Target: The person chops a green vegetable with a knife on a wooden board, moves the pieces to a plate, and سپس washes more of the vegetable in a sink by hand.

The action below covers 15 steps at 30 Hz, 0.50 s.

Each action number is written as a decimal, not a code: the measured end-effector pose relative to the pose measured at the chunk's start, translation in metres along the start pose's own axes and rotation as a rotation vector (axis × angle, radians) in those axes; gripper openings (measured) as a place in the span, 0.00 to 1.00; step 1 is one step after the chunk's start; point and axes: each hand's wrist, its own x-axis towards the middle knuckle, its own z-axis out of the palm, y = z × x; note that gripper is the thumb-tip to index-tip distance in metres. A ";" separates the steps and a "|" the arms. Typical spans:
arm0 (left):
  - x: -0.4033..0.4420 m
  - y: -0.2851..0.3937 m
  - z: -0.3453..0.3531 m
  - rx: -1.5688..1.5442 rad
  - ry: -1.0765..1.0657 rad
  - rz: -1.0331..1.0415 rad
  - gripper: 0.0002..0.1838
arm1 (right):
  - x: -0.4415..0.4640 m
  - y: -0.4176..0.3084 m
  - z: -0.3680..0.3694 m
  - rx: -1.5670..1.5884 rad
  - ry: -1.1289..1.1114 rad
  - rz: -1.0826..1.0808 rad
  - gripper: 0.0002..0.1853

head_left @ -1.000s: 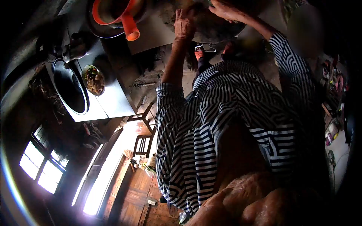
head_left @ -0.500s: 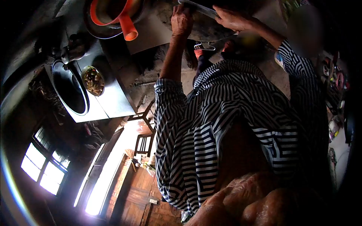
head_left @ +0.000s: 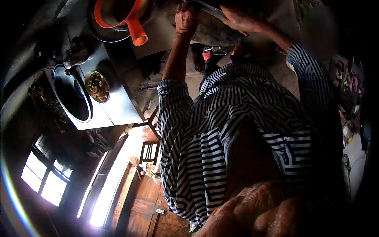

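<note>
The bench (head_left: 120, 106) on my left is pale and smooth, bright with glare near its end corners. A dark oval basin (head_left: 72, 94) lies along its outer edge, and a rounded bowl (head_left: 97, 87) of chunky food in brown, green and red sits beside it, towards the inner edge. Past the bench I see a window (head_left: 45, 173), a slatted chair (head_left: 150, 152) and a reddish, brick-patterned floor (head_left: 169, 221).

Compared with half a second ago, my left hand (head_left: 185, 19) is a little further left and higher. Less of the flat thing (head_left: 209, 8) shows; it spans from my left fingers to my right hand (head_left: 241, 20), above the dark, rough, rounded surface (head_left: 215, 33), at the top edge of view.

My left fingers are curled narrowly at one end of it, and my right hand is spread wider at the other; I cannot tell how firmly either grips. Its edge is straight, thin and greyish. Left of my hands, a glossy orange-red utensil (head_left: 132, 24) with a hollow tubular handle rests over a dark round pan (head_left: 114, 39).
</note>
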 end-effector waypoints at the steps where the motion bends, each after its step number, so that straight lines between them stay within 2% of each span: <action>1: -0.001 -0.007 0.014 0.178 -0.176 -0.065 0.10 | -0.015 0.002 0.000 0.007 0.030 -0.003 0.21; 2: -0.003 -0.016 0.027 0.177 -0.175 -0.073 0.10 | -0.021 0.004 0.003 0.024 0.070 -0.029 0.20; 3: -0.009 -0.029 0.042 0.114 -0.090 -0.059 0.11 | -0.007 0.010 0.011 -0.074 -0.026 0.030 0.24; 7: -0.019 -0.058 0.080 -0.128 0.261 0.014 0.13 | 0.056 -0.009 0.029 0.009 0.002 0.062 0.28; 8: -0.012 -0.044 0.057 -0.123 0.263 0.017 0.13 | 0.069 -0.017 0.030 0.027 0.004 0.058 0.29; 10: 0.019 -0.003 -0.011 -0.187 0.310 0.156 0.16 | 0.084 -0.026 0.026 0.031 0.016 0.073 0.31; 14: 0.017 0.001 -0.031 -0.314 0.224 0.125 0.19 | 0.075 -0.005 0.018 0.110 -0.105 0.121 0.35; 15: 0.011 0.000 -0.026 -0.320 0.237 0.038 0.19 | 0.063 0.032 0.026 0.194 -0.058 -0.121 0.34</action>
